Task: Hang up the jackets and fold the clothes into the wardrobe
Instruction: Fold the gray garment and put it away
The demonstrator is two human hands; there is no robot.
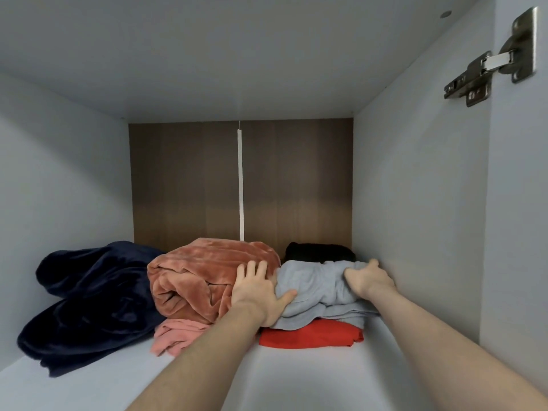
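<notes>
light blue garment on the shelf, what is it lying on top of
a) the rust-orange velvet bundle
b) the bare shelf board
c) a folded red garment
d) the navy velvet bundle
c: the light blue garment, pressed by the left hand and the right hand, sits on the folded red garment, whose edge shows under it.

A metal door hinge (492,59) is screwed to the right side wall near the top corner, its arm reaching across to a plate on the open door edge. Low down the brown back panel (184,185) runs a thin white strip (240,185), upright, from just under the ceiling to the piles below. A small round cap (445,14) sits in the ceiling board at upper right.
</notes>
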